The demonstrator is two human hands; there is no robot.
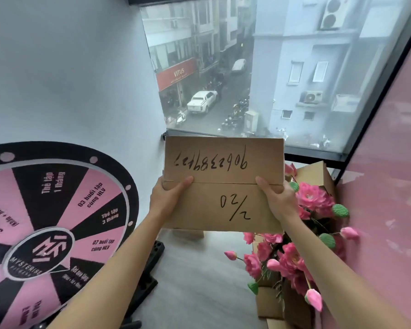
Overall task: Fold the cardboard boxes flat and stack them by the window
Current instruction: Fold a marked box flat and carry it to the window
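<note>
Both hands, left hand (169,198) and right hand (279,198), gripping sideways-long cardboard box (223,184).

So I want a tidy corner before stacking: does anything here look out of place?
Yes. Pink flowers sprawl over the open boxes right of the held box, under the window. The prize wheel leans against the left wall.

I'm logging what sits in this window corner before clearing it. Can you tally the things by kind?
Cardboard box held up in both hands: 1
Other cardboard boxes by the flowers, at least: 2
Prize wheel: 1
Bunch of pink flowers: 1
Black stand: 1
Total: 6, though the flowers may hide more boxes.
</note>
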